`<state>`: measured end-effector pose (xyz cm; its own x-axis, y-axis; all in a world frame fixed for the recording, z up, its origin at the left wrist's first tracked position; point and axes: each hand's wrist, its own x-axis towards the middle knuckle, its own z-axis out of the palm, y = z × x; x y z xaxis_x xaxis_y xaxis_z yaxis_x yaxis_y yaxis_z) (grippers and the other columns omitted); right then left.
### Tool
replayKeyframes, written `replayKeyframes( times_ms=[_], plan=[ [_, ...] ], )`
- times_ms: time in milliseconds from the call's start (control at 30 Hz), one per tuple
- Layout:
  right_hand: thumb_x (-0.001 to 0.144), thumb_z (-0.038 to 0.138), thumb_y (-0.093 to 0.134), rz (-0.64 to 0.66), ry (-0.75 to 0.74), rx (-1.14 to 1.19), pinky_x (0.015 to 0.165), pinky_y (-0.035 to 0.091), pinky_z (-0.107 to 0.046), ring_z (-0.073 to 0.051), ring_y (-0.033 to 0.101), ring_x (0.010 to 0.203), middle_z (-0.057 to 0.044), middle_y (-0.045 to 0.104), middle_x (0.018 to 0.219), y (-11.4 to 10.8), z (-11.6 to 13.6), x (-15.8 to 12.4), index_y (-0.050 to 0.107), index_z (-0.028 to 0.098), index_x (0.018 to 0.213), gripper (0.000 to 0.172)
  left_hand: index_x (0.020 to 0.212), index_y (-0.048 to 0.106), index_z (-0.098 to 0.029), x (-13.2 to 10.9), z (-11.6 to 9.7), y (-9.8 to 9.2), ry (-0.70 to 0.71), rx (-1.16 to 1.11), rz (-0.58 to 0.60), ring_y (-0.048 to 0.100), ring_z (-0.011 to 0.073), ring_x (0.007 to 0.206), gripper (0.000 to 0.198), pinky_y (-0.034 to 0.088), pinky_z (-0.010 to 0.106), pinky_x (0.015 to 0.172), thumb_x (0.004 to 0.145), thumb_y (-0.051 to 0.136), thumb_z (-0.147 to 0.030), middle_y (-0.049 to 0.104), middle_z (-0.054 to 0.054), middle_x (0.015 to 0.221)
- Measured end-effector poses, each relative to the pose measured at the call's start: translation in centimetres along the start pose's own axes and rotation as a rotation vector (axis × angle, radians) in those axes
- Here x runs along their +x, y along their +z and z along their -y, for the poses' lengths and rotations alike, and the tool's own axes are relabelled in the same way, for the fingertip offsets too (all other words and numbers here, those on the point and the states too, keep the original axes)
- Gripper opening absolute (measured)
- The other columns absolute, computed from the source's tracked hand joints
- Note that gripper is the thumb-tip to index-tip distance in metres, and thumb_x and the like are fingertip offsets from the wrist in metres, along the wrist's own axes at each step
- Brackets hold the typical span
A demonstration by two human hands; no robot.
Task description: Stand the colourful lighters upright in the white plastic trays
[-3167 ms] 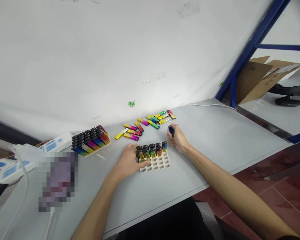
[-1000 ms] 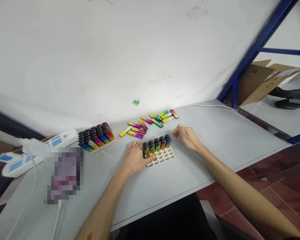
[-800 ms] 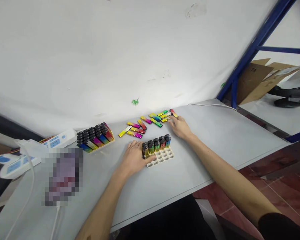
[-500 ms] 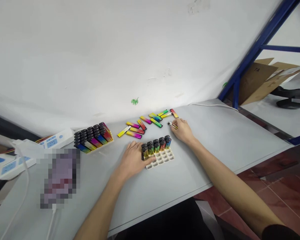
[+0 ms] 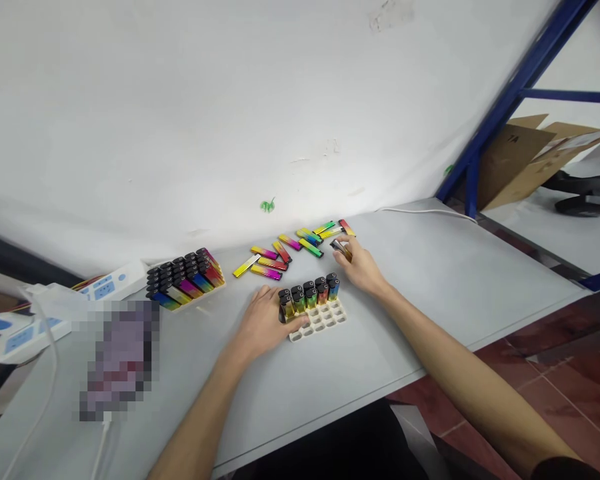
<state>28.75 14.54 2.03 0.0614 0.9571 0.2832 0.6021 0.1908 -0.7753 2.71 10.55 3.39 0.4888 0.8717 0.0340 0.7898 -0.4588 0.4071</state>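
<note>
My left hand (image 5: 263, 325) is closed on the left end of a cream tray (image 5: 321, 329), thumb along its front and fingers at its side. Several lighters (image 5: 311, 297) with black tops stand upright in the back rows of this tray; the front holes I can see are bare. In my right hand (image 5: 361, 267), behind the tray and to its right, a lighter (image 5: 342, 251) is pinched between thumb and fingers, partly covered by them. Several loose lighters (image 5: 271, 264) in bright mixed colours lie scattered on the table behind the tray.
A second tray (image 5: 200, 298) packed with upright lighters stands left on the grey table (image 5: 380, 360). Farther left are a power strip (image 5: 111, 283), white cables and a blurred-out object (image 5: 123, 360). A white wall backs the table; a blue frame (image 5: 473, 180) and cardboard box (image 5: 513, 160) stand right.
My right hand has shifted slightly left, and the lighter in it has turned, showing a darker side. My left hand stays at the tray.
</note>
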Motion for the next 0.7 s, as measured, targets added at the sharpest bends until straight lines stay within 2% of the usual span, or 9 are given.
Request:
replayKeyframes(
  times_ms=[167, 367, 433, 533, 600, 700],
  plan=[
    [0.088, 0.046, 0.059, -0.063, 0.014, -0.023, 0.061, 0.037, -0.028, -0.016, 0.051, 0.062, 0.002, 0.056, 0.078, 0.28, 0.13, 0.03, 0.048, 0.022, 0.112, 0.035, 0.093, 0.069, -0.023, 0.01, 0.08, 0.06, 0.003, 0.010, -0.001, 0.053, 0.0295, 0.101, 0.039, 0.041, 0.042, 0.093, 0.082, 0.063, -0.060, 0.067, 0.008, 0.100],
    [0.098, 0.052, 0.040, -0.031, -0.003, 0.110, 0.063, 0.039, -0.028, -0.016, 0.051, 0.062, 0.002, 0.056, 0.072, 0.20, 0.25, -0.06, 0.052, 0.023, 0.111, 0.034, 0.087, 0.068, -0.023, -0.07, 0.05, 0.08, -0.001, 0.019, 0.008, 0.052, 0.0293, 0.101, 0.039, 0.042, 0.042, 0.092, 0.083, 0.062, -0.061, 0.066, 0.008, 0.100],
    [0.097, 0.055, 0.039, -0.034, 0.031, 0.210, 0.058, 0.036, -0.026, -0.015, 0.046, 0.059, 0.004, 0.051, 0.066, 0.11, 0.52, -0.13, 0.054, 0.024, 0.105, 0.036, 0.087, 0.068, -0.022, -0.08, 0.05, 0.08, -0.002, 0.019, 0.009, 0.052, 0.0292, 0.100, 0.039, 0.042, 0.042, 0.092, 0.083, 0.062, -0.061, 0.066, 0.008, 0.099],
    [0.095, 0.062, 0.038, -0.018, 0.141, 0.374, 0.049, 0.028, -0.025, -0.013, 0.035, 0.050, 0.005, 0.037, 0.057, 0.08, 0.78, -0.06, 0.056, 0.022, 0.083, 0.046, 0.091, 0.068, -0.022, -0.03, 0.09, 0.13, -0.009, 0.025, 0.009, 0.052, 0.0298, 0.100, 0.040, 0.042, 0.043, 0.091, 0.082, 0.063, -0.061, 0.066, 0.008, 0.098],
    [0.093, 0.065, 0.037, -0.006, 0.231, 0.469, 0.045, 0.021, -0.026, -0.011, 0.026, 0.045, 0.006, 0.029, 0.052, 0.13, 0.74, 0.09, 0.050, 0.021, 0.066, 0.053, 0.093, 0.069, -0.022, 0.01, 0.12, 0.16, -0.009, 0.025, 0.003, 0.052, 0.0302, 0.101, 0.041, 0.041, 0.043, 0.091, 0.082, 0.063, -0.061, 0.066, 0.008, 0.100],
    [0.094, 0.059, 0.037, -0.008, 0.319, 0.603, 0.043, 0.014, -0.026, -0.009, 0.017, 0.042, 0.007, 0.021, 0.049, 0.21, 0.50, 0.34, 0.040, 0.023, 0.056, 0.053, 0.093, 0.069, -0.022, 0.03, 0.11, 0.12, -0.002, 0.013, 0.004, 0.053, 0.0300, 0.101, 0.041, 0.041, 0.042, 0.092, 0.082, 0.063, -0.061, 0.066, 0.008, 0.100]
  ],
)
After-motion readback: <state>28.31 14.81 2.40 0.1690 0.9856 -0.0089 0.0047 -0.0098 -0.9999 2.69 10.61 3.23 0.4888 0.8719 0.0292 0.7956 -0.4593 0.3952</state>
